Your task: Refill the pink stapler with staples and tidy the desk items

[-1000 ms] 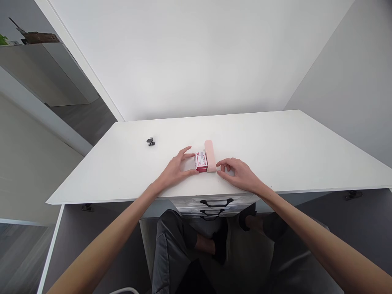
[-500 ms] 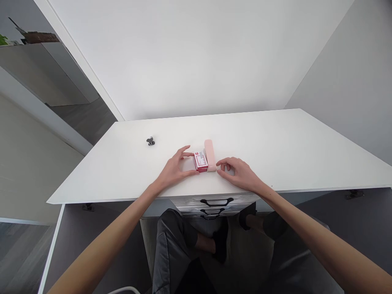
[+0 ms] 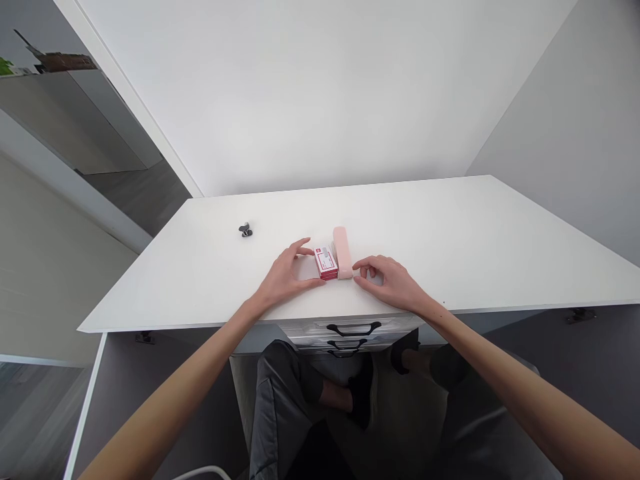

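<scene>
Two small red-and-white cardboard boxes [image 3: 326, 261] lie stacked near the front middle of the white desktop, their edges lined up. My left hand [image 3: 285, 270] is curved around their left side. Its thumb is at the near edge and a finger at the far left corner, with the index finger raised. Against the boxes' right side lies a pink stapler [image 3: 343, 252], pointing away from me. My right hand [image 3: 385, 279] rests on the desk to the right of the stapler's near end, fingertips close to or touching it. Its thumb and index finger are apart, with nothing between them.
A small black object [image 3: 245, 230], perhaps a clip, lies at the left of the white desktop [image 3: 430, 227]. Below the front edge are drawers with black handles [image 3: 354, 329]. A white wall [image 3: 320, 100] rises behind the desk, and my legs are underneath.
The top box has shifted slightly left and now sits squarer on the one below. Both hands and the stapler have hardly moved.
</scene>
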The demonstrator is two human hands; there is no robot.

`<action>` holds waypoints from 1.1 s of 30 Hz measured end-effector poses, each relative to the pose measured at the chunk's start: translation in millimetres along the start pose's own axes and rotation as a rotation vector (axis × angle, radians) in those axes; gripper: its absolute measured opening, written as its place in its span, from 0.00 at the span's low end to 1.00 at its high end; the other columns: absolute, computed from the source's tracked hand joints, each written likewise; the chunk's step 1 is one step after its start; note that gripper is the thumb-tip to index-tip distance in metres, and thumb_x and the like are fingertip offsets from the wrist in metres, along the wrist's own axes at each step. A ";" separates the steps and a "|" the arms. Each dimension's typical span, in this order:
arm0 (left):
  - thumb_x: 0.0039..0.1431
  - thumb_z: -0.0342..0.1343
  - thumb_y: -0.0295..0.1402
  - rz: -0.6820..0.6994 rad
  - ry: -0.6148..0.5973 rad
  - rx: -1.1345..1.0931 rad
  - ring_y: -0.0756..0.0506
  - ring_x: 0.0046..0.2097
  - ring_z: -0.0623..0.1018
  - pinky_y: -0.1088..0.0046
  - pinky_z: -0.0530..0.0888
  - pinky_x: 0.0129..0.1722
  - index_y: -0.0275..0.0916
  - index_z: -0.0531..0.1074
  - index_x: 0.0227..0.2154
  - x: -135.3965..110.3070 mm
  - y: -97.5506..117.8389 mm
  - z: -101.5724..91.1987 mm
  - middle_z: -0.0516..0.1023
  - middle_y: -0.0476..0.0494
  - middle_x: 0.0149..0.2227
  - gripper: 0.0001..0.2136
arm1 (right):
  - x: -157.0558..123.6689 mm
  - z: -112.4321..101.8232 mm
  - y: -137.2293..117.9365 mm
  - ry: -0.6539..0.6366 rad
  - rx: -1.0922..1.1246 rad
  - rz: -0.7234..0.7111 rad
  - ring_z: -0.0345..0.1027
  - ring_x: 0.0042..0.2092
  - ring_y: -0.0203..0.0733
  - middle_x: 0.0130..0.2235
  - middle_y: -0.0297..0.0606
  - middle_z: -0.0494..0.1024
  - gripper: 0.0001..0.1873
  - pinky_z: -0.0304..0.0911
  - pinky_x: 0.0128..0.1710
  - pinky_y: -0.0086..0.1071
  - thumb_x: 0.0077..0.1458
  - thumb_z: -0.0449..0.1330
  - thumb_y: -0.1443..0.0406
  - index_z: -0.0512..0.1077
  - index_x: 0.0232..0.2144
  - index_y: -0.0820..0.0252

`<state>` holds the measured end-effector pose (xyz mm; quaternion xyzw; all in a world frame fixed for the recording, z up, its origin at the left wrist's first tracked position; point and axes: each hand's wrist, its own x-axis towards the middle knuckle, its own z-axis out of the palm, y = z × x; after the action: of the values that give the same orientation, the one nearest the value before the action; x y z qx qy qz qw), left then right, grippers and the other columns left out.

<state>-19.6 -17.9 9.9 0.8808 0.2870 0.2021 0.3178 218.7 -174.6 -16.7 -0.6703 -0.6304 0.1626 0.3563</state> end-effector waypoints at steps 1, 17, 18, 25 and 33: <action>0.52 0.72 0.47 0.001 -0.001 -0.001 0.36 0.61 0.76 0.52 0.71 0.62 0.47 0.58 0.68 0.2 -0.5 0.3 0.77 0.39 0.61 0.44 | -0.1 -0.1 0.0 -0.002 -0.001 0.000 0.72 0.41 0.45 0.37 0.35 0.81 0.12 0.65 0.49 0.43 0.64 0.60 0.57 0.77 0.45 0.52; 0.54 0.70 0.49 0.085 -0.042 0.004 0.36 0.67 0.71 0.51 0.69 0.66 0.50 0.54 0.70 -0.3 -7.6 -1.4 0.71 0.39 0.67 0.45 | 0.0 0.3 1.0 0.004 0.014 0.002 0.73 0.41 0.46 0.37 0.35 0.81 0.12 0.66 0.48 0.43 0.63 0.60 0.57 0.77 0.45 0.51; 0.55 0.68 0.48 0.127 -0.032 0.018 0.36 0.68 0.70 0.52 0.69 0.66 0.50 0.55 0.70 -0.9 -10.1 -4.7 0.69 0.39 0.68 0.43 | 0.0 0.5 1.2 0.005 0.021 0.006 0.73 0.41 0.46 0.37 0.35 0.81 0.12 0.66 0.48 0.43 0.63 0.60 0.57 0.77 0.45 0.51; 0.63 0.54 0.37 0.128 0.310 0.435 0.33 0.70 0.64 0.45 0.58 0.71 0.41 0.65 0.63 2.4 -63.0 -53.8 0.70 0.36 0.65 0.26 | 0.8 1.7 3.7 -0.001 0.039 0.029 0.72 0.40 0.45 0.36 0.35 0.80 0.12 0.66 0.47 0.42 0.63 0.59 0.57 0.78 0.45 0.51; 0.58 0.47 0.26 -0.048 0.254 0.629 0.31 0.72 0.58 0.43 0.55 0.69 0.32 0.49 0.72 -1.8 -99.7 -96.8 0.72 0.33 0.66 0.37 | 0.2 1.8 2.2 0.009 0.034 0.024 0.72 0.39 0.44 0.36 0.35 0.80 0.13 0.66 0.46 0.41 0.64 0.58 0.56 0.78 0.45 0.51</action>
<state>-110.7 87.1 11.5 0.8964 0.3934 0.2043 -0.0032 219.1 -173.8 -19.4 -0.6724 -0.6179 0.1745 0.3683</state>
